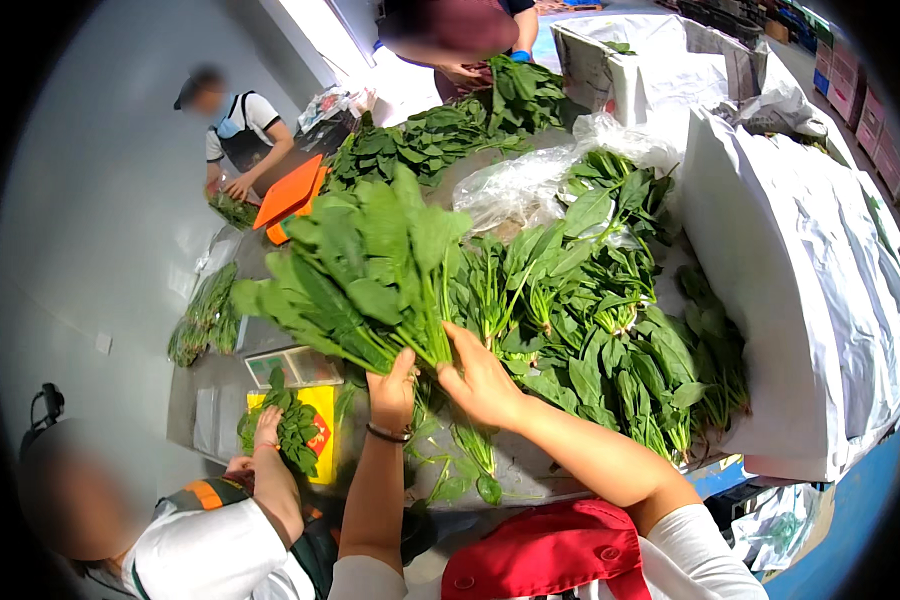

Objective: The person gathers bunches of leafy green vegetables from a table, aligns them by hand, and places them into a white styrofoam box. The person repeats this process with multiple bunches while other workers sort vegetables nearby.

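My left hand (392,390) is closed around the stem ends of a bunch of spinach-like leafy greens (360,262), raised over the table with its leaves fanned away from me. Beside it, my right hand (480,382) grips more stems of the greens between thumb and fingers. Whether the two hands hold one bunch or two cannot be told, as the leaves overlap. Under and right of my right arm, several bunches of the same greens (592,360) lie spread on the grey tabletop (525,465). Loose stems and leaves (472,457) lie just below my hands.
White-lined boxes (765,300) border the right side. Clear plastic film (521,184) lies behind the bunches. An orange scale (291,196) stands at far left. At near left, a co-worker's hand (268,431) presses greens on a yellow scale (326,420). Two more people work farther off.
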`<control>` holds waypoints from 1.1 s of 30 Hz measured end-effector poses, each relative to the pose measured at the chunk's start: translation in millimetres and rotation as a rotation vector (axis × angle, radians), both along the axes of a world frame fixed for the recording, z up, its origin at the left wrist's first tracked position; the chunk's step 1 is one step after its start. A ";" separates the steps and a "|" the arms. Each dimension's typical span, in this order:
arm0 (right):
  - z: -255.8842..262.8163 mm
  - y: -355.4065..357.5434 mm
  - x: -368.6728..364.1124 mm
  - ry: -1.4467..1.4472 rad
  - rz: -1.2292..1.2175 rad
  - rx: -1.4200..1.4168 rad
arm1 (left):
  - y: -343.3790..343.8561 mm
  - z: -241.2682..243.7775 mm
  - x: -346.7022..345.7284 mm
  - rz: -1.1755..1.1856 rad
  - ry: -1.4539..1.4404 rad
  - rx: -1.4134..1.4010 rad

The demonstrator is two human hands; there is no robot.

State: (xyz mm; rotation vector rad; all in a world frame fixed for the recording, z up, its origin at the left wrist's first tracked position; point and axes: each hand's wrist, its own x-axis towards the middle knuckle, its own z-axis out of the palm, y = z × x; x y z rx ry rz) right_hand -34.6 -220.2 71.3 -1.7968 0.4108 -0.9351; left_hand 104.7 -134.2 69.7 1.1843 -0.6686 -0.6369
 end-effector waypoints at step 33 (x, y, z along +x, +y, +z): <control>-41.9 59.9 -258.2 0.730 -0.759 -0.387 | 40.0 -92.1 -203.4 -0.721 0.692 0.608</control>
